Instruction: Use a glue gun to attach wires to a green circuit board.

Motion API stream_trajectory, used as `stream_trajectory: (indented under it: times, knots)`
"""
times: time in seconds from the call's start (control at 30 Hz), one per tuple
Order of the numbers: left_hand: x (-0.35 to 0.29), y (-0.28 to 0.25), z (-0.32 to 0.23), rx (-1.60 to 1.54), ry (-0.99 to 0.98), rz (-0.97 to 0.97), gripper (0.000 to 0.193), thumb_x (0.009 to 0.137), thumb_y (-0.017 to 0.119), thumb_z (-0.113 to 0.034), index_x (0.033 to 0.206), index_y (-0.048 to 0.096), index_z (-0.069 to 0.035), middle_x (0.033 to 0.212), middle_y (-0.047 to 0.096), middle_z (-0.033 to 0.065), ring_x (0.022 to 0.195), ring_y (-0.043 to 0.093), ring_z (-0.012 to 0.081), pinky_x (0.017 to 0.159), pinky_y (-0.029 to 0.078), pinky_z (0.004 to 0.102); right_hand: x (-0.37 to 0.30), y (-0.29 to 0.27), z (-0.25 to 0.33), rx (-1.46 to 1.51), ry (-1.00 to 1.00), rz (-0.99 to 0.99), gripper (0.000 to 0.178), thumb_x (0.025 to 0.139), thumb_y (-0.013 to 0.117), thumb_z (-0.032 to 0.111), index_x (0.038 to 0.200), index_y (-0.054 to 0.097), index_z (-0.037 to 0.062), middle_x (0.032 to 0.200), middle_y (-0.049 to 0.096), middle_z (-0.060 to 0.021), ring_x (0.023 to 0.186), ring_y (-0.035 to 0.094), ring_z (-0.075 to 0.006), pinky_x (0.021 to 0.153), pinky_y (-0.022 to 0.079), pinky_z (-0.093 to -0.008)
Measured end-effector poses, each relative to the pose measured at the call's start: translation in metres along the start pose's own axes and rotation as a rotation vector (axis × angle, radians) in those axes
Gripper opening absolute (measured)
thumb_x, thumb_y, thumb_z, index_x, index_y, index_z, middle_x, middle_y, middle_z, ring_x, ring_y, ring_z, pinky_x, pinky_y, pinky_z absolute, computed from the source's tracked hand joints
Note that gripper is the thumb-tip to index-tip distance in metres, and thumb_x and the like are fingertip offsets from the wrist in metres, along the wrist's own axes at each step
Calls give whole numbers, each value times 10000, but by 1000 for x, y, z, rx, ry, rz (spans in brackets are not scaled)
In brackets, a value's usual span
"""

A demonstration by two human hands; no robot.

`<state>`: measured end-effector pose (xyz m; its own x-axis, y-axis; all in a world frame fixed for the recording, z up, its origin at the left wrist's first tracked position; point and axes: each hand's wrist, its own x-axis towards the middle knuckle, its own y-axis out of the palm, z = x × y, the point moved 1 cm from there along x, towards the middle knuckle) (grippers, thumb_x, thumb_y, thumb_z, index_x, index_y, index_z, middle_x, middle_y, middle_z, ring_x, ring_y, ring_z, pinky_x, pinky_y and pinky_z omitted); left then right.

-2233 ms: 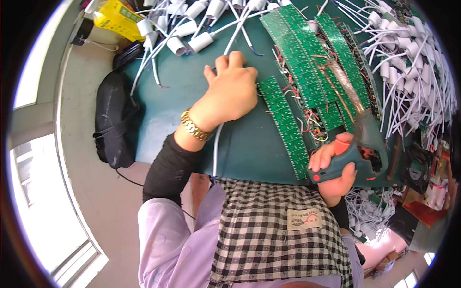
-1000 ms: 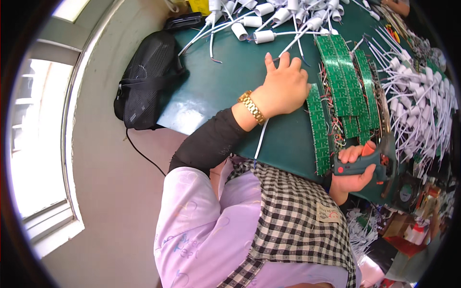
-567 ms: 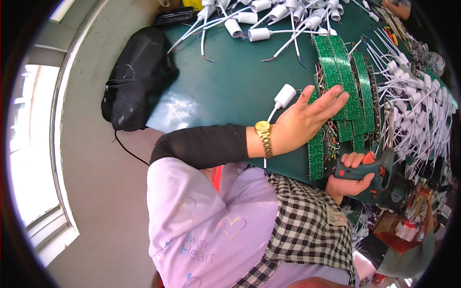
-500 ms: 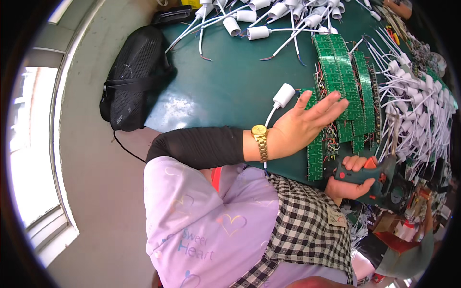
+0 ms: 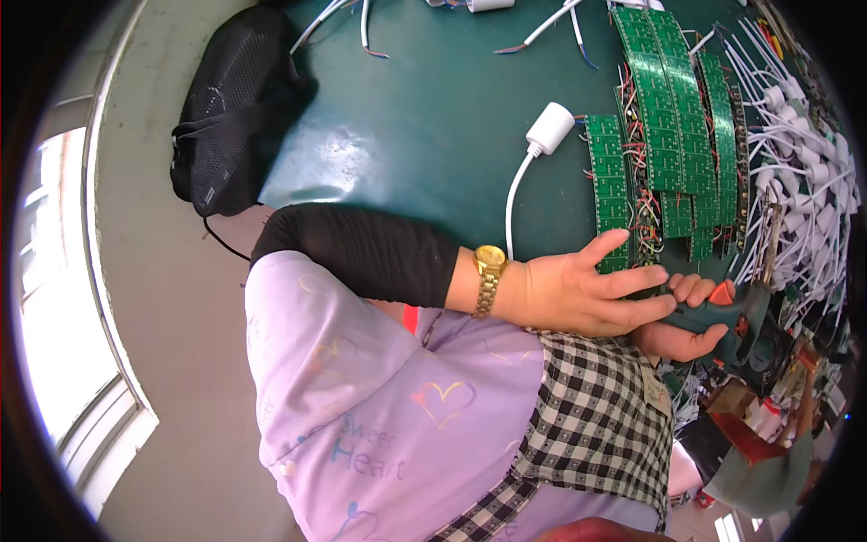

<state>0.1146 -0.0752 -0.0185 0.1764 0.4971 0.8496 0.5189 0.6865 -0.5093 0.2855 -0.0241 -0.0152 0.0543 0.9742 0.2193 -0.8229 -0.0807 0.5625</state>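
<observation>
The right hand [image 5: 679,332] is gripping a green power screwdriver [image 5: 722,312] tightly. The left hand [image 5: 578,294] is lying open-fingered over the screwdriver's handle, touching the green circuit boards [image 5: 664,135].

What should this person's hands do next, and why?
Probably slide the left hand onto the nearest green circuit board to steady it: its fingers already reach the board's lower end, while the right hand grips the green power screwdriver just beside the boards.
</observation>
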Motion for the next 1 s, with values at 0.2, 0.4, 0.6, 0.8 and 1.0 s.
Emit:
stream_trajectory:
  times: [0.2, 0.4, 0.6, 0.8, 1.0]
  knots:
    - [2, -12, 14, -410, 346, 315, 184, 735, 581, -256, 889, 595, -156, 1041, 500, -28, 937, 469, 148, 729, 389, 280, 0, 5, 3, -9, -72, 12, 529, 892, 404, 470, 1193, 441, 36, 748, 456, -52, 654, 424, -160, 629, 367, -326]
    - [17, -9, 25, -397, 476, 157, 221, 735, 568, -252, 883, 599, -91, 984, 511, 2, 862, 487, 142, 677, 389, 273, 2, 9, 2, 17, -107, 67, 547, 901, 398, 467, 1213, 407, 16, 744, 456, -62, 651, 436, -168, 615, 381, -326]
    - [65, -10, 174, 262, -483, 215, 270, 720, 647, -143, 972, 581, -68, 957, 576, 103, 817, 588, 280, 653, 494, 398, -2, 22, 3, -15, -153, 32, 524, 906, 388, 450, 1216, 417, 28, 725, 456, -52, 627, 434, -157, 591, 383, -303]
    - [34, -21, 217, 667, -579, 382, 343, 771, 664, -278, 1064, 588, -116, 1014, 550, 71, 965, 493, 295, 738, 413, 454, -5, 26, 3, -2, -53, -10, 541, 894, 420, 485, 1229, 386, 62, 710, 481, -48, 588, 462, -154, 570, 404, -294]
    - [51, -39, 223, -268, -843, -70, 341, 751, 730, -192, 1041, 601, -68, 918, 596, 47, 849, 570, 165, 729, 464, 309, -8, 27, 2, 151, 56, 98, 530, 902, 425, 466, 1239, 364, 61, 713, 477, -50, 596, 478, -167, 583, 427, -303]
